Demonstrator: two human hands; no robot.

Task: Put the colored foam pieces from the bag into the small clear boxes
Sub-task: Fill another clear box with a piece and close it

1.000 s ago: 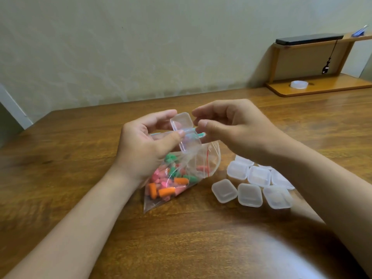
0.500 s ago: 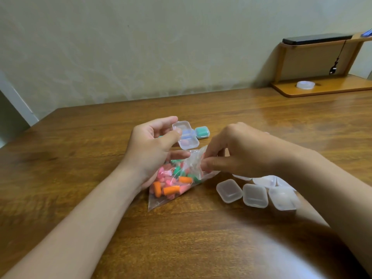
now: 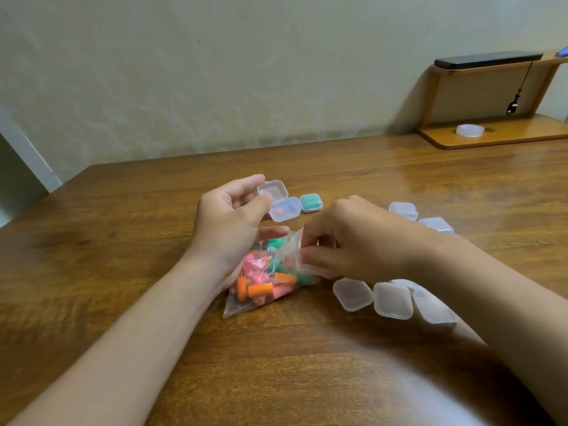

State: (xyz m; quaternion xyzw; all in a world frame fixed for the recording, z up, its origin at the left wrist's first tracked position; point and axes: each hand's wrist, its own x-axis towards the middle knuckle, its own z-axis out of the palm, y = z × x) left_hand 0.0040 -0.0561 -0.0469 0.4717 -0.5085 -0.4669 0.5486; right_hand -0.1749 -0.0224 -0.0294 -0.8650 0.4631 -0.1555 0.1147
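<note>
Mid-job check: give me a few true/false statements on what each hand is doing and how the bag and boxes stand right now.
1. The left hand holds an open box with its lid raised. True.
2. The right hand is lifting an orange piece clear of the bag. False: it pinches the bag's mouth, and no piece shows in its fingers.
3. A closed box with green contents sits on the table just beyond the held box. True.
4. The bag is empty. False: pink, orange and green foam pieces lie inside it.
5. The clear boxes by the right forearm are filled with pieces. False: they look empty.
</note>
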